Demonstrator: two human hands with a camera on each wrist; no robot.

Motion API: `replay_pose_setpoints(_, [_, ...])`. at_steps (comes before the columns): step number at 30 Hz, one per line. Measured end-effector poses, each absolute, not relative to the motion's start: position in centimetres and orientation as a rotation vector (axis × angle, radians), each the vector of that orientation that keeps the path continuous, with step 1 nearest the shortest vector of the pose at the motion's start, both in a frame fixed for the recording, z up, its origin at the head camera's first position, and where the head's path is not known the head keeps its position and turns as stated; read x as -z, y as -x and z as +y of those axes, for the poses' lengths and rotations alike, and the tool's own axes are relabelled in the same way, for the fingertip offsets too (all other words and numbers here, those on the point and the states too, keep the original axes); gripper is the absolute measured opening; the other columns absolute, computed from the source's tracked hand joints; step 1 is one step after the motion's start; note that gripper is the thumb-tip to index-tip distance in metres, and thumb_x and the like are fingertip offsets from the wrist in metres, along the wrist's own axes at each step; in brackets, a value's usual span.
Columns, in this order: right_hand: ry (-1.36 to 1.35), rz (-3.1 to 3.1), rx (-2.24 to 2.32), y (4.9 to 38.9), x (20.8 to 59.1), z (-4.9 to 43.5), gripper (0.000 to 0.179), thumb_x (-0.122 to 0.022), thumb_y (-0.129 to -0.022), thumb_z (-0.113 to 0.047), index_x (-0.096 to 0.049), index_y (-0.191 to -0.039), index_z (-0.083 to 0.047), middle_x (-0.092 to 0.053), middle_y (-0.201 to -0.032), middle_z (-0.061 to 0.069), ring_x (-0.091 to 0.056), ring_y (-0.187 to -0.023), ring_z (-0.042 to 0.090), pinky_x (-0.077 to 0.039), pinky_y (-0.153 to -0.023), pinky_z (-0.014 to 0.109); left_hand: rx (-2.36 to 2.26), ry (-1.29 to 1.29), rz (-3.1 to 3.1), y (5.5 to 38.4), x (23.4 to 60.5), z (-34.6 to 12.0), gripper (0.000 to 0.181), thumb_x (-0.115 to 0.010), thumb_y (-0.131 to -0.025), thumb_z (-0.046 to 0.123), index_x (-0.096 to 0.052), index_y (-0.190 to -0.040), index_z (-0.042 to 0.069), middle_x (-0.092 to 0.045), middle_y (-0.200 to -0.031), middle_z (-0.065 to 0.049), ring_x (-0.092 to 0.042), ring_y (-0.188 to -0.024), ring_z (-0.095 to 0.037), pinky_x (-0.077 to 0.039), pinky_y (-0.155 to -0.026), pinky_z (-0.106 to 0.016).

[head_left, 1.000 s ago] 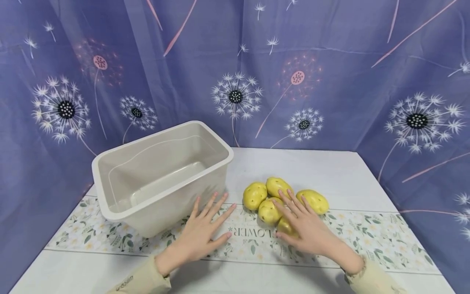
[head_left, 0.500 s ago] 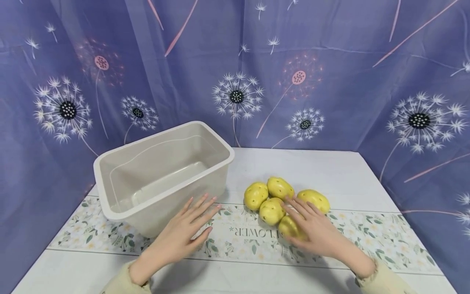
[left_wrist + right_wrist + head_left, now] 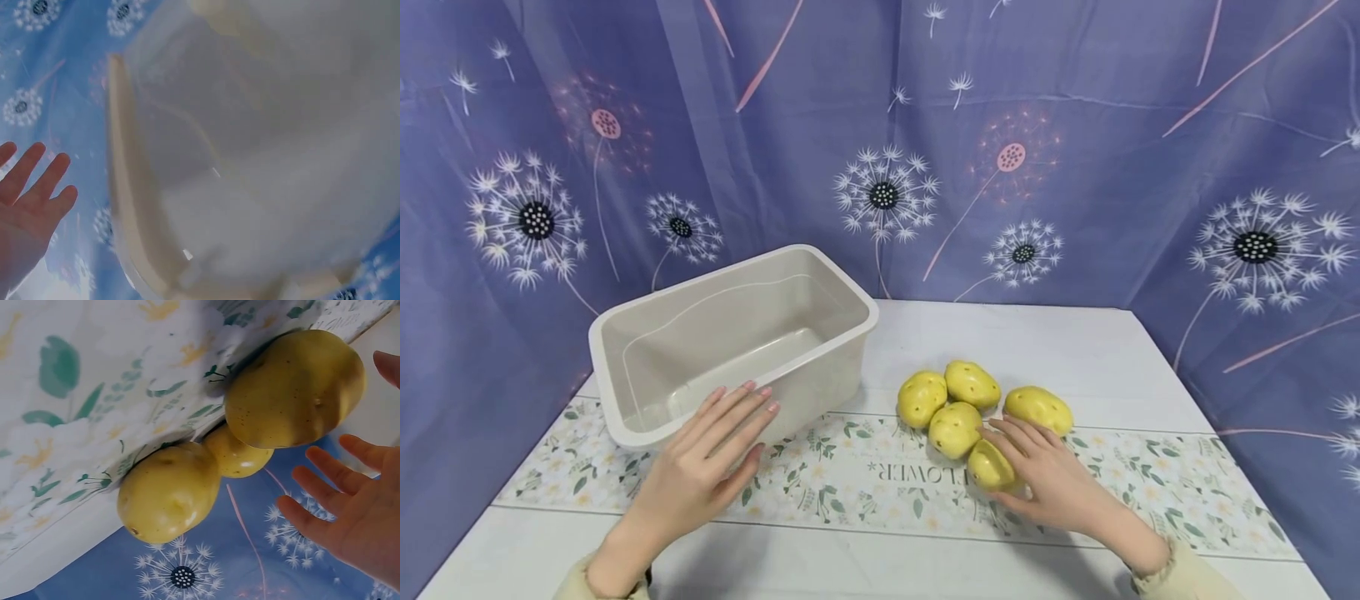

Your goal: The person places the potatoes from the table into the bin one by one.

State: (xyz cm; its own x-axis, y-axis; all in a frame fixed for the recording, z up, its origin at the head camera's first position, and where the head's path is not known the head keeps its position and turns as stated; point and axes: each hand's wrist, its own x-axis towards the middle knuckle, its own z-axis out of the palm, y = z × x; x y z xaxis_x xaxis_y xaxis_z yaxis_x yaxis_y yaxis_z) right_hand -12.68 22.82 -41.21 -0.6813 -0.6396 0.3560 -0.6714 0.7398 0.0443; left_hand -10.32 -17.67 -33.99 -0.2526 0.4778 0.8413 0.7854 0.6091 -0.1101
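Several yellow potatoes lie grouped right of centre in the head view. My right hand (image 3: 1048,475) hovers over the near side of the group, fingers loosely bent, beside the nearest potato (image 3: 991,467) and in front of the rightmost potato (image 3: 1039,408). In the right wrist view that hand (image 3: 356,515) has a visible gap to the large potato (image 3: 297,390). My left hand (image 3: 696,467), fingers extended, is in front of a beige plastic bin (image 3: 820,379), its fingertips overlapping the front rim. The left wrist view shows the bin's rim (image 3: 128,181) beside the spread left hand (image 3: 31,215).
A white tablecloth (image 3: 1075,342) with a floral band (image 3: 1195,492) covers the table. Purple dandelion-print curtains (image 3: 790,150) close off the back and both sides. The bin stands at the left, turned at an angle, with nothing visible inside.
My left hand has moved left and toward me, from beside the bin's right part to its front. The right hand has shifted slightly right, its fingers bending more. The potatoes and bin have stayed put.
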Motion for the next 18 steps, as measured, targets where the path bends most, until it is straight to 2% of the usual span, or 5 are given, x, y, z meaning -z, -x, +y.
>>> replay_pose_setpoints(3, [-1.006, -2.610, -0.115, 12.7, 41.3, 23.0, 0.076, -0.074, -0.062, -0.045, -0.050, -0.126, -0.011, -0.050, -0.128, 0.012, -0.044, -0.119, 0.031, -0.037, -0.093, 0.053, 0.391, 0.944, -1.919, 10.3, 33.8, -18.8, 0.035, -0.042, -0.094, 0.022, -0.062, -0.109, -0.003, -0.062, -0.110, -0.020, -0.048, -0.120, -0.026, -0.027, -0.109, -0.035])
replay_pose_setpoints(7, [-1.000, -2.641, -0.072, 12.8, 41.6, 23.2, 0.078, -0.074, -0.061, -0.045, -0.049, -0.126, -0.012, -0.048, -0.129, 0.012, -0.044, -0.119, 0.031, -0.037, -0.092, 0.054, 0.392, 0.859, -1.963, 10.4, 34.3, -20.6, 0.038, -0.041, -0.094, 0.026, -0.062, -0.110, -0.001, -0.061, -0.112, -0.018, -0.047, -0.121, -0.022, -0.025, -0.109, -0.036])
replay_pose_setpoints(14, [-1.011, -2.691, -0.029, 12.9, 42.1, 23.2, 0.079, -0.077, -0.057, -0.045, -0.049, -0.125, -0.017, -0.046, -0.130, 0.015, -0.046, -0.116, 0.033, -0.041, -0.087, 0.055, 0.353, 0.711, -2.039, 10.9, 35.7, -23.2, 0.044, -0.038, -0.094, 0.036, -0.060, -0.115, 0.004, -0.061, -0.115, -0.015, -0.039, -0.128, -0.011, -0.019, -0.109, -0.050])
replay_pose_setpoints(18, [-1.024, -2.691, -0.027, 13.1, 42.4, 23.1, 0.076, -0.078, -0.057, -0.043, -0.049, -0.123, -0.020, -0.046, -0.128, 0.015, -0.046, -0.115, 0.033, -0.042, -0.086, 0.054, 0.317, 0.674, -2.054, 11.2, 36.1, -23.9, 0.046, -0.036, -0.094, 0.039, -0.060, -0.116, 0.006, -0.060, -0.115, -0.014, -0.041, -0.126, -0.014, -0.017, -0.107, -0.054])
